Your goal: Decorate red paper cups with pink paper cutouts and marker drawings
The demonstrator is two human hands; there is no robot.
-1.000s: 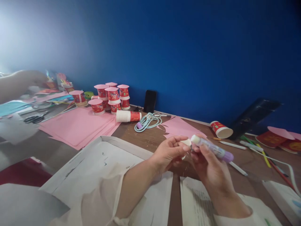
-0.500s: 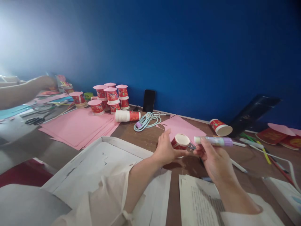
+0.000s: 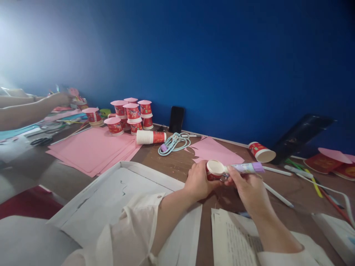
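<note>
blue wall [image 3: 199, 66] behind, left hand [image 3: 199, 183] holds cup [image 3: 215, 168], right hand [image 3: 251, 190] glue stick [image 3: 245, 168].

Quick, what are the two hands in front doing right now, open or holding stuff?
Left hand: closed around a red paper cup.
Right hand: closed, holding a glue stick with a purple end.

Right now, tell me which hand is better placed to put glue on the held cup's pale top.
The right hand, I'd judge: it grips the glue stick, whose tip is right by the paper cup's upper edge. The left hand is occupied holding that cup.
</note>
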